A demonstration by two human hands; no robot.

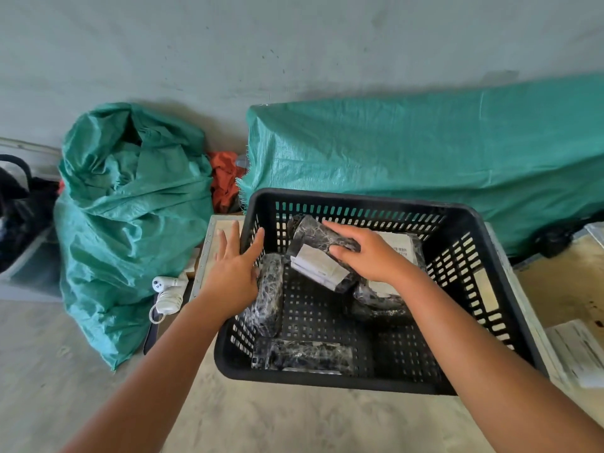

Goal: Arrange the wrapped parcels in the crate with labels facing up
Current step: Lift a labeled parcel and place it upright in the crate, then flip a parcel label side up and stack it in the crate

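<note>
A black slotted plastic crate (483,279) sits on a pale table and holds several parcels in black-and-white marbled wrap. My right hand (369,253) grips one parcel (318,256) above the crate's middle, its white label facing up. My left hand (237,266) rests open over the crate's left wall, fingers spread, touching the upright parcel (269,295) that leans on that wall. Another parcel (307,356) lies along the near wall. A parcel with a white label (397,245) lies at the back right, partly hidden by my right hand.
A stuffed green woven sack (130,223) stands at the left, and a long green-covered bundle (425,158) lies behind the crate. A white charger with cable (166,292) lies left of the crate. White papers (578,351) sit at the right edge.
</note>
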